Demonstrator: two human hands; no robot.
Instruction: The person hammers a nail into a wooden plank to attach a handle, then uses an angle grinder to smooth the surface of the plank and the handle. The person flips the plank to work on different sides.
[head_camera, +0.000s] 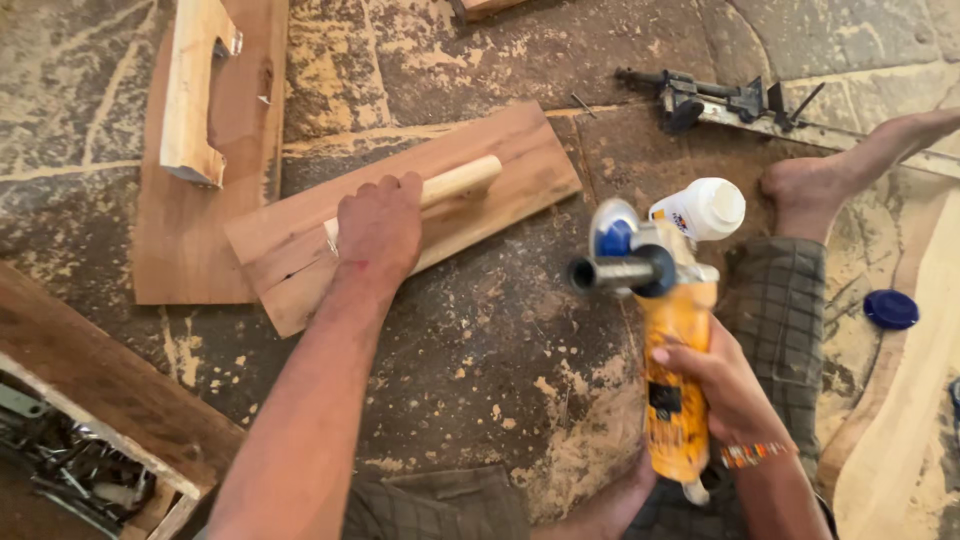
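Note:
My left hand (378, 228) is closed over a pale round wooden stick (462, 181) that lies on a flat brown board (520, 150) on the stone floor. My right hand (722, 385) grips the yellow body of an angle grinder (672, 340), held above the floor with its black side handle (620, 272) pointing toward the camera. A beaded band circles my right wrist. Behind the grinder's head stands a white plastic bottle (705, 208).
A second board (205, 200) with a pale cut wooden piece (195, 90) lies at the left. A wooden box of metal tools (70, 465) sits bottom left. A metal clamp (715, 100), a bare foot (810, 185), a blue lid (890, 309) and sawdust are at the right.

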